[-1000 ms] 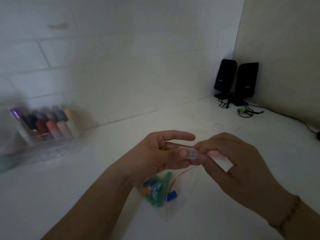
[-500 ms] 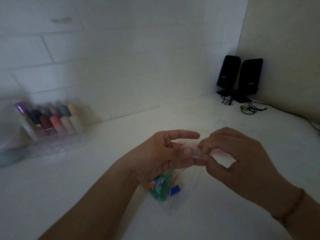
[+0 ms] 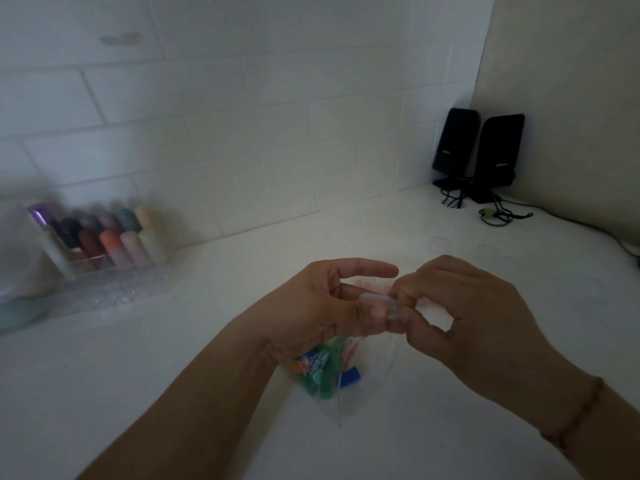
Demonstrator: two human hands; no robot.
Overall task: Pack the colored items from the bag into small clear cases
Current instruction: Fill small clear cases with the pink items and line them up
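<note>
We see left hand (image 3: 322, 306) and right hand (image 3: 460, 313) both pinching one clear case (image 3: 388, 308) above the bag (image 3: 332, 372); slippery, it could pop loose and drop.

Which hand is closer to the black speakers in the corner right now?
Right. The right hand is at centre-right, below and left of the black speakers, pinching the small clear case. The left hand grips the case's other end, farther left.

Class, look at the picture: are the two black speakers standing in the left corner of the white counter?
No, the two black speakers stand at the far right corner of the white counter, against the wall.
</note>
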